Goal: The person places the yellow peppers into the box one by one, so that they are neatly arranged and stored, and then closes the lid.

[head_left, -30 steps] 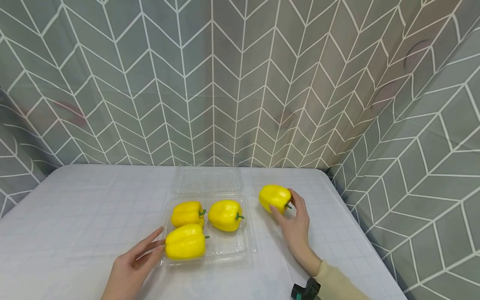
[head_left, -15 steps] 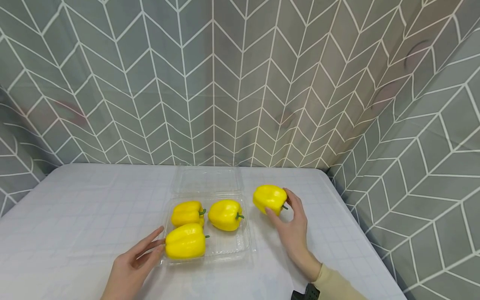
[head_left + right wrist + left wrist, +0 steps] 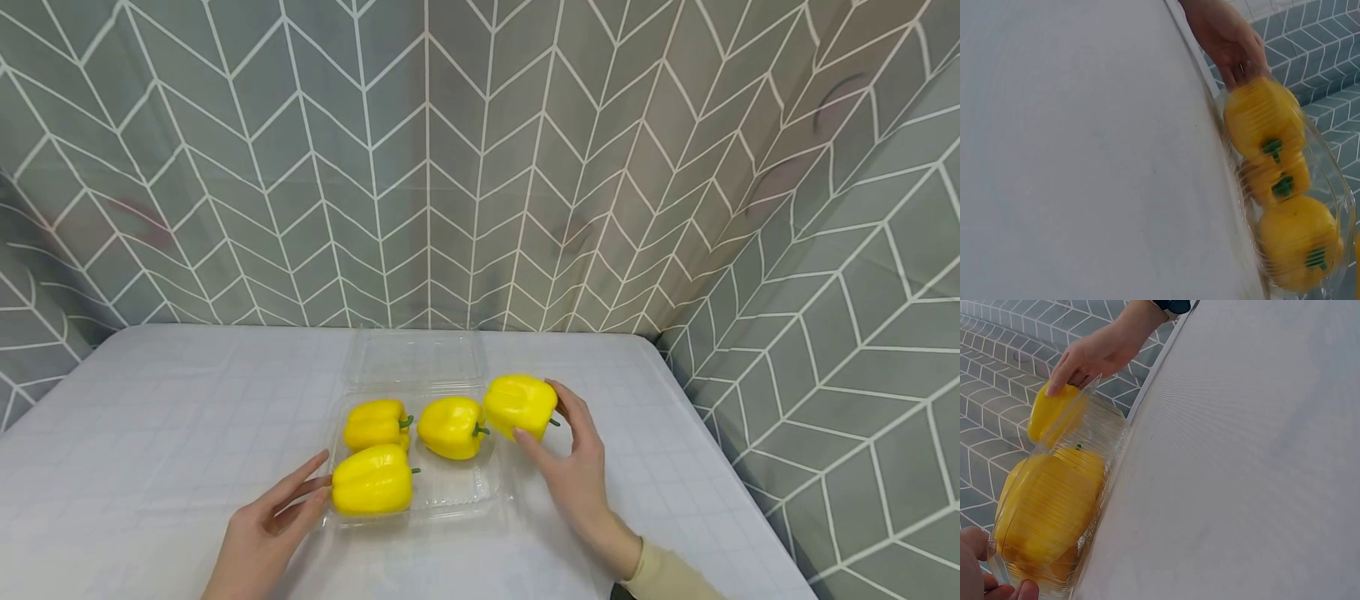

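My right hand (image 3: 576, 471) grips a yellow bell pepper (image 3: 519, 404) with a green stem, thumb in front and fingers behind. This pepper hangs at the right rim of a clear plastic clamshell container (image 3: 457, 500), overlapping it in the head view. Three more yellow peppers lie in the base: one at back left (image 3: 375, 423), one at back right (image 3: 452, 427) and one at front left (image 3: 372, 481). With fingertips and thumb, my left hand (image 3: 266, 529) holds the container's left edge. The left wrist view shows its fingers at the clear wall (image 3: 1094, 422), and the right hand's pepper (image 3: 1050, 415) beyond.
The container's clear lid (image 3: 416, 358) lies folded back toward the far table edge. A white cloth covers the table (image 3: 187, 400). Grey curtains (image 3: 450, 167) with white chevron lines stand behind and to the right.
My right hand has carried its pepper leftward, from beside the container to its right rim. My left hand and the three peppers in the base have stayed in place.
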Motion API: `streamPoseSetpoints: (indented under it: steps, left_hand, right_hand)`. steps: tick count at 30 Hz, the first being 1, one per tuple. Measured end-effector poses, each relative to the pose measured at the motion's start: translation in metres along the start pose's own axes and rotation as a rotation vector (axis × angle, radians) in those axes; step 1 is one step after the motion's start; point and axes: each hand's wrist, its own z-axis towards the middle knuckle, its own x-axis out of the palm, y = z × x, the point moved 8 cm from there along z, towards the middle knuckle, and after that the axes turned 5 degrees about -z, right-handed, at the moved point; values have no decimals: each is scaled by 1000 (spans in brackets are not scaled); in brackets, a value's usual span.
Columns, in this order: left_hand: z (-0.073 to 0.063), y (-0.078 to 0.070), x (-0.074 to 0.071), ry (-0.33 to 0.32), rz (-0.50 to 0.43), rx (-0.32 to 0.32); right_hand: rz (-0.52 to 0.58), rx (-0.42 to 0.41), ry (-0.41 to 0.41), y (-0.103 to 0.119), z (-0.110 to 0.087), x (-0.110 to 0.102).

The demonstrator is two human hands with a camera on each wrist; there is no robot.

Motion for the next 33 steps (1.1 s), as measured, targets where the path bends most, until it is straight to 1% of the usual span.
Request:
streamPoseSetpoints:
  steps: [4, 10, 19, 26, 33]
  left_hand:
    - [-1, -1, -1, -5, -1, 10]
    - [-1, 0, 0, -6, 0, 17]
    - [-2, -2, 0, -12, -2, 46]
    - [-2, -2, -1, -23, 14, 39]
    - [-3, -3, -1, -14, 4, 41]
  right_hand:
    - [31, -71, 49, 12, -5, 4]
    - [54, -77, 136, 18, -10, 12]
    - [59, -134, 227, 25, -22, 25]
    - [98, -193, 271, 30, -29, 33]
    - [95, -202, 319, 29, -34, 40]
